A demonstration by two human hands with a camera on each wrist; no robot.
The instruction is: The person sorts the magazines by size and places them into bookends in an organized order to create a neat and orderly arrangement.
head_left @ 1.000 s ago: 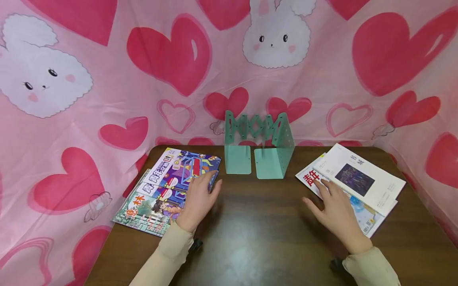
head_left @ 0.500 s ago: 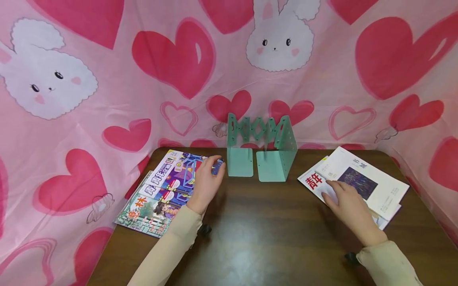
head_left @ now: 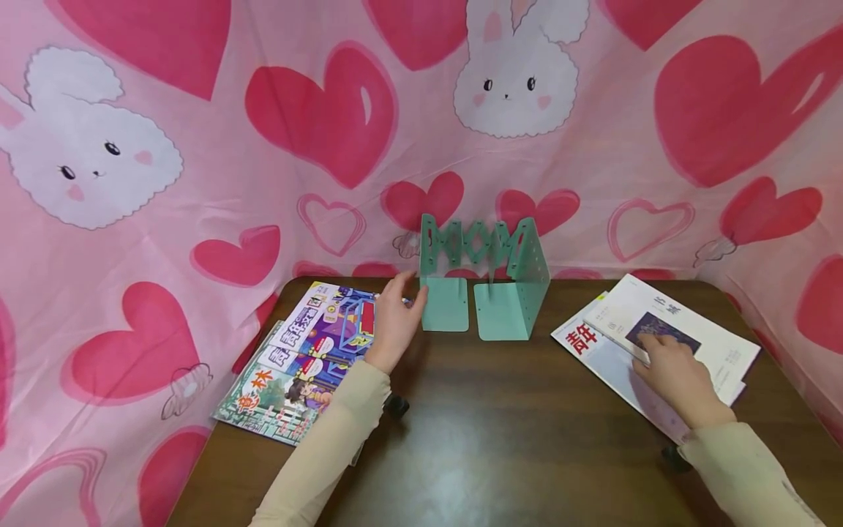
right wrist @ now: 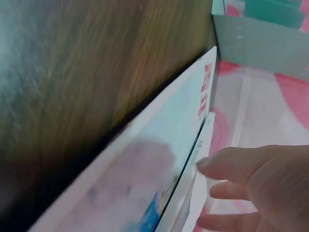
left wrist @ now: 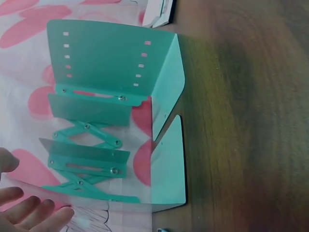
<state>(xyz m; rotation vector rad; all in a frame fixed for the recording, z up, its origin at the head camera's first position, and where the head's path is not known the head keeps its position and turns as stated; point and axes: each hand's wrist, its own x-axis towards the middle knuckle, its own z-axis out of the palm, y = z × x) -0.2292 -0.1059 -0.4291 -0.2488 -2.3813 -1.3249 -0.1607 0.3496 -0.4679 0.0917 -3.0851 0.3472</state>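
A green metal expandable bookend (head_left: 502,315) stands at the table's back, with zigzag links between its upright plates. My left hand (head_left: 394,326) hovers beside its left plate; in the left wrist view its fingers (left wrist: 36,212) are spread and hold nothing. On the right, a white magazine (head_left: 724,350) with a dark picture overlaps a magazine with red characters (head_left: 582,339). My right hand (head_left: 681,380) pinches the white magazine's near edge, fingers bent on the cover and thumb at the edge. In the right wrist view the thumb (right wrist: 227,162) meets that edge; its underside contact is hidden.
A stack of colourful magazines (head_left: 316,344) lies at the left, partly behind my left forearm. Behind the brown table (head_left: 500,424) hangs a pink cloth (head_left: 342,161) with hearts and rabbits. Small dark wrist devices (head_left: 398,405) sit under both sleeves.
My left hand has moved right, from over the left magazines towards the bookend. My right hand has moved right onto the white magazine, which has shifted slightly; the view has tilted a little.
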